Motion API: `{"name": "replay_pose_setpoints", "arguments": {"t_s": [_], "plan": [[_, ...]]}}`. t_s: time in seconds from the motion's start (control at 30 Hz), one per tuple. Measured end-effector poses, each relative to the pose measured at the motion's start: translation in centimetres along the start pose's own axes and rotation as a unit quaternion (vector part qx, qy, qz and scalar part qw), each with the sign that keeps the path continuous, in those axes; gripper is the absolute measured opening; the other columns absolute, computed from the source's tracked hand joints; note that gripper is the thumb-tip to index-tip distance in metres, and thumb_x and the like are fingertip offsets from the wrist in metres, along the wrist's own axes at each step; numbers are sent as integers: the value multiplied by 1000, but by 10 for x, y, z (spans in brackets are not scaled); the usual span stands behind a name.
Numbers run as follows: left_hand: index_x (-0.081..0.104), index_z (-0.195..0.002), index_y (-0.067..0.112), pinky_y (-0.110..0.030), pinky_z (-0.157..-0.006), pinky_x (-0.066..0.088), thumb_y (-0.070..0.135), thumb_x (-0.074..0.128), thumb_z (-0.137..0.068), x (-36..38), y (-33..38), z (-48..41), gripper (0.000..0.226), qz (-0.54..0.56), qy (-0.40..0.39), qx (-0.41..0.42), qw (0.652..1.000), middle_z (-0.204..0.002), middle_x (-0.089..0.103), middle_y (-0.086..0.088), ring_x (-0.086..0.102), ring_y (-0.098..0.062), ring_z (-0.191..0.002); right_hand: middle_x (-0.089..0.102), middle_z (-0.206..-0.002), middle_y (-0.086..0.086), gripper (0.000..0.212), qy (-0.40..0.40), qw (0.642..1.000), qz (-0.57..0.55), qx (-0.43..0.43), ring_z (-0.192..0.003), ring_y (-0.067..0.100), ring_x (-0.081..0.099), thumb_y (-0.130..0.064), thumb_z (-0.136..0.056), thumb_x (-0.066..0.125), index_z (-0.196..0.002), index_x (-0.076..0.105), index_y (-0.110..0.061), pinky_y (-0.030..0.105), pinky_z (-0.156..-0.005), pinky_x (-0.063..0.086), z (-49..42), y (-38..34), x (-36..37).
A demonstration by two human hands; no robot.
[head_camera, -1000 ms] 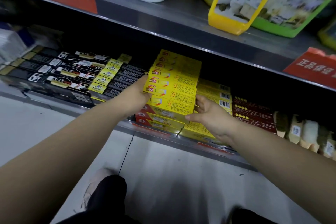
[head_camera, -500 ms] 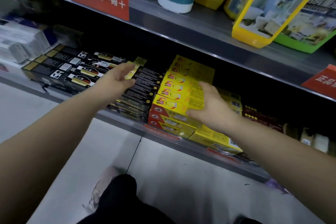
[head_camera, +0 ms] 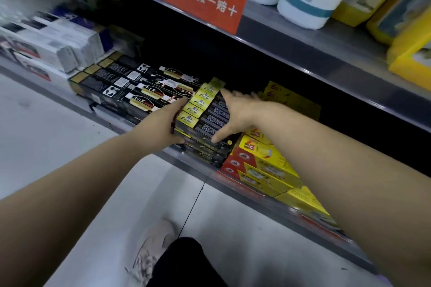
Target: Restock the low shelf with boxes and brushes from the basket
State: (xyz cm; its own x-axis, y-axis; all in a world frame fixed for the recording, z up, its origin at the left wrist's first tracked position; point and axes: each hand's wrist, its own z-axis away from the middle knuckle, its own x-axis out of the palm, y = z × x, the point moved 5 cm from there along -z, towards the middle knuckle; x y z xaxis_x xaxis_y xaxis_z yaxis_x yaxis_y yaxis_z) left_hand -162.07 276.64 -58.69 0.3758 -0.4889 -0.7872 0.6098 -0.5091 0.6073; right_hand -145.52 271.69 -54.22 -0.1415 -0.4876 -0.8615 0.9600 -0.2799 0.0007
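While the yellow boxes (head_camera: 263,158) sit squared off on the low shelf (head_camera: 268,200), both hands have slid over from them to the neighbouring stack of black boxes with yellow ends (head_camera: 205,121). A second ago they bracketed the yellow pile; half a second ago the left was already reaching across. Now the left hand (head_camera: 163,123) presses flat against the stack's near left side, fingers straight, and the right hand (head_camera: 235,116) lies spread wide over its top, thumb down on the front edge. Neither grips anything; it looks like a squeeze to line the boxes up.

That tells me the yellow pile is judged done and the tidying is moving leftward along the shelf. No basket and no brushes are in view, so fresh stock is not in hand at this moment.

The black stack is several layers deep, slim long cartons fanned slightly, their yellow end panels stepping back towards the dark rear of the shelf. It sits touching the yellow boxes on its right, with the longer black-and-white cartons (head_camera: 140,91) just beside it on the left.
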Motion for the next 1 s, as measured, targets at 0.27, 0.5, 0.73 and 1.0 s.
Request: {"name": "replay_pose_setpoints", "arguments": {"t_s": [0.27,0.5,0.73,1.0], "plan": [[34,-145,22,-38,-97,43,14,76,-76,6,-4,2,81,40,101,-8,994,-134,56,-6,58,-25,-115,3,-158,9,145,8,1000,-1,-19,-144,34,7,-66,-46,80,-148,-15,-26,45,-116,9,-8,2,8],[38,-142,19,-37,-96,45,16,76,-76,8,-3,7,76,37,122,0,992,-129,59,-7,60,-23,-113,5,-158,5,143,15,999,-30,-37,-144,29,11,-60,-45,83,-149,-10,-28,44,-116,20,-8,3,6],[39,-142,19,-35,-93,46,16,75,-78,11,-5,11,73,47,130,1,990,-128,60,-6,61,-24,-111,1,-159,5,141,13,999,-17,-33,-145,27,8,-60,-48,82,-149,-9,-21,41,-117,19,-6,4,6],[43,-139,18,-35,-96,44,5,70,-81,7,0,12,66,73,131,-7,989,-125,62,-10,61,-23,-113,6,-159,4,137,26,999,-11,-19,-144,29,11,-62,-51,80,-150,-6,-20,41,-115,15,-4,2,4]]}}
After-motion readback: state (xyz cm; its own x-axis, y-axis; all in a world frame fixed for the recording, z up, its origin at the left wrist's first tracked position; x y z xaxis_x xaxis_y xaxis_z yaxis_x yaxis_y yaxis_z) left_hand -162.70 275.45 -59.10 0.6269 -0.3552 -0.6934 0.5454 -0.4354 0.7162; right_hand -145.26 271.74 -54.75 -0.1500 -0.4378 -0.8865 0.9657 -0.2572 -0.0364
